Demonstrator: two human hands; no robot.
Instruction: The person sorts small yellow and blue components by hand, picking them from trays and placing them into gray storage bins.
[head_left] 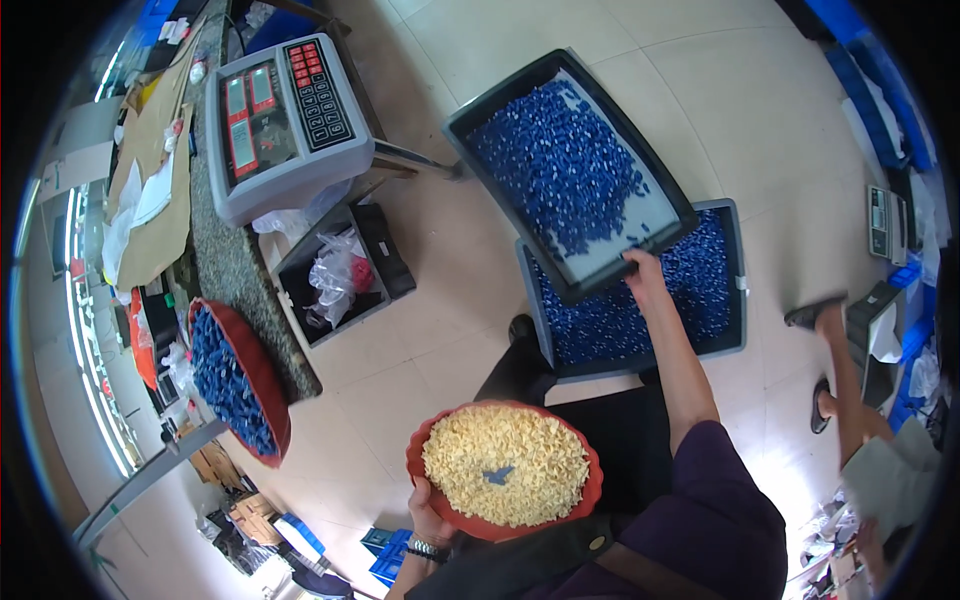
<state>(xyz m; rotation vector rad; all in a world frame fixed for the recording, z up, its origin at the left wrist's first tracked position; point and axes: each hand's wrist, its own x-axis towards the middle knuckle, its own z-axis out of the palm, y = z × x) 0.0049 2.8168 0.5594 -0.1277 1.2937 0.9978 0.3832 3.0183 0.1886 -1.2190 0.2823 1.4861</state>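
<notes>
My left hand (pixel 430 518) grips the left rim of a red scalloped bowl (pixel 415 450), held near my body. Cream-coloured small pieces (pixel 510 450) fill the bowl, with a few blue-grey ones lying in their middle. My right hand (pixel 645 277) is closed on the near edge of a dark tray (pixel 500 190), which is spread with small blue pieces (pixel 560 150) over a pale bottom. That tray lies tilted across a second grey tray (pixel 737 310) full of similar blue pieces. Part of the lower tray is hidden beneath the upper one.
A counting scale (pixel 290 125) stands on the speckled counter (pixel 245 270) at left. Close to the counter's end is another red bowl (pixel 265 400) of blue pieces. A black bin (pixel 385 250) with plastic bags sits on the floor below. Another person's leg (pixel 840 380) shows at right.
</notes>
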